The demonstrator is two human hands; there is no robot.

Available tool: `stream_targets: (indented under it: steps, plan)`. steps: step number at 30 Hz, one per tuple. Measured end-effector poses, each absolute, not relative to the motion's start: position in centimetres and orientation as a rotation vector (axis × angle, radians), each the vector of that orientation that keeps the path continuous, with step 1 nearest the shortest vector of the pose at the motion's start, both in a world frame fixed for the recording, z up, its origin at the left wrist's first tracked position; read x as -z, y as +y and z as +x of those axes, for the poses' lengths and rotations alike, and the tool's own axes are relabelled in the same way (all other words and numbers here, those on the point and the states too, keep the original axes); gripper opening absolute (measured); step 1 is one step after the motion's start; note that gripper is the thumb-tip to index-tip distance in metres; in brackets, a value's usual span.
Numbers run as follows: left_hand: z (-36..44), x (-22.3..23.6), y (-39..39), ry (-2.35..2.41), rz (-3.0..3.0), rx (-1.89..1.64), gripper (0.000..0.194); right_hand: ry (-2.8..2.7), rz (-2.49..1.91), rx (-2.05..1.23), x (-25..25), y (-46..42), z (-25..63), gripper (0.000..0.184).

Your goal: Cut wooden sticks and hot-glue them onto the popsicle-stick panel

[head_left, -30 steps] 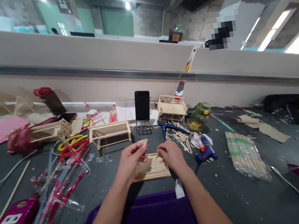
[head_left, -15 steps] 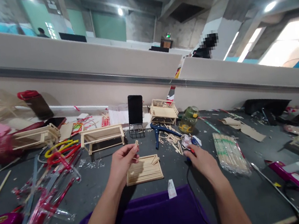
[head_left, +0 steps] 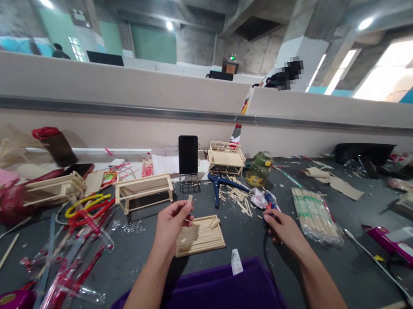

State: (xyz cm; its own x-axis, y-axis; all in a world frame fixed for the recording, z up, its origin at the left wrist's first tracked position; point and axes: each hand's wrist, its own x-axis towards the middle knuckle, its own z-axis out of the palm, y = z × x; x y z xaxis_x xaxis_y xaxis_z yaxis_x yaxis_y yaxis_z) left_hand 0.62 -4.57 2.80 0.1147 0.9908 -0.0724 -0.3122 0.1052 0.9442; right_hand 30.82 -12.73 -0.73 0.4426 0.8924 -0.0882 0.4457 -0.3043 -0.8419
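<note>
My left hand (head_left: 175,223) pinches a short wooden stick (head_left: 190,199) upright between thumb and fingertips. Just below and to its right, a rectangular panel of wooden sticks (head_left: 198,235) lies flat on the dark table, with a few short loose pieces on its right corner. My right hand (head_left: 282,224) has its fingers closed around a blue glue gun (head_left: 271,199) with a red part; the hand partly covers it, and its dark cord runs down toward me. Crumpled white paper (head_left: 258,198) lies beside the gun.
Blue cutters (head_left: 216,188) and scattered stick offcuts (head_left: 239,196) lie ahead. Behind stand a phone on a wire stand (head_left: 187,157), small wooden frames (head_left: 145,190) and a green jar (head_left: 260,168). Bagged sticks (head_left: 316,213) lie right; red plastic strips (head_left: 65,279) clutter the left. Purple cloth (head_left: 195,303) is nearest me.
My right hand has shifted slightly right and lower, and more of its curled fingers shows. My left hand keeps its stick in nearly the same place. The view has tilted slightly.
</note>
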Motion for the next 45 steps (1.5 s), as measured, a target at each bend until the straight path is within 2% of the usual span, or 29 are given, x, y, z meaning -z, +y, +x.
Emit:
stream_targets:
  steps: [6, 13, 20, 29, 33, 37, 41, 45]
  plan:
    - [0.7, -2.8, -4.7, 0.939, 0.963, -1.178, 0.037, -0.964, -1.685, -0.771, -0.4, -13.6, 30.4, 0.046]
    - [0.7, -2.5, -4.6, 0.928, 0.969, -1.173, 0.034, -0.881, -1.617, -0.891, -0.6, -13.9, 30.4, 0.047]
    - [0.7, -2.6, -4.7, 0.927, 0.963, -1.139, 0.036, -0.75, -1.496, -0.881, -1.2, -13.9, 30.2, 0.047]
    - [0.8, -1.8, -4.4, 0.82, 0.832, -1.128, 0.033, -0.817, -1.327, -0.634, -3.4, -14.0, 28.0, 0.038]
    - [0.6, -1.6, -4.2, 0.798, 0.769, -1.132, 0.032, -0.876, -1.263, -0.525, -4.9, -13.5, 26.0, 0.042]
    - [0.6, -1.4, -4.2, 0.8, 0.742, -1.13, 0.033, -0.89, -1.194, -0.715, -5.8, -12.9, 23.1, 0.043]
    - [0.6, -1.3, -4.3, 0.812, 0.758, -1.126, 0.034, -0.936, -1.156, -1.006, -6.1, -11.9, 20.3, 0.036]
    - [0.5, -1.3, -4.2, 0.889, 0.832, -1.144, 0.037, -0.941, -1.125, -1.06, -5.9, -10.7, 18.8, 0.036]
